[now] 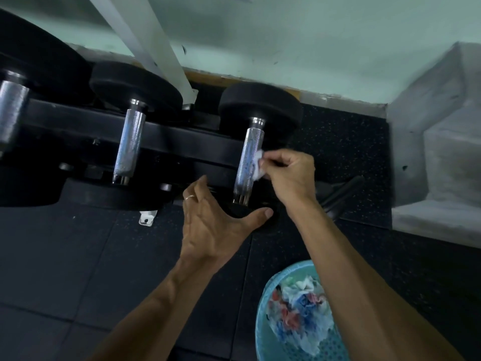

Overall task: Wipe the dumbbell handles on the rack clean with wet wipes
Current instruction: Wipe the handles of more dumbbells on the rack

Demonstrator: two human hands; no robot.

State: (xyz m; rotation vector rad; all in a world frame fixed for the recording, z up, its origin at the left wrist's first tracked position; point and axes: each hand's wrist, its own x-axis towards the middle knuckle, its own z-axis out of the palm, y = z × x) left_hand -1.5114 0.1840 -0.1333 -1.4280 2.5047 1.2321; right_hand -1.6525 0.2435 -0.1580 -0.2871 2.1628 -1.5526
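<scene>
On the black rack (166,142), we are mid-wipe on the rightmost dumbbell handle (248,162). Our right hand (289,173) pinches the wet wipe (257,165) against it; our left hand (216,225) rests spread on the near weight. Next, we likely rub along its length.

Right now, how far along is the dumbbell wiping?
In hand: the right hand presses a wet wipe against the rightmost handle, while the left hand steadies that dumbbell's near end. Used wipes fill the blue basket. Whether the middle handle is already clean can't be judged.
</scene>
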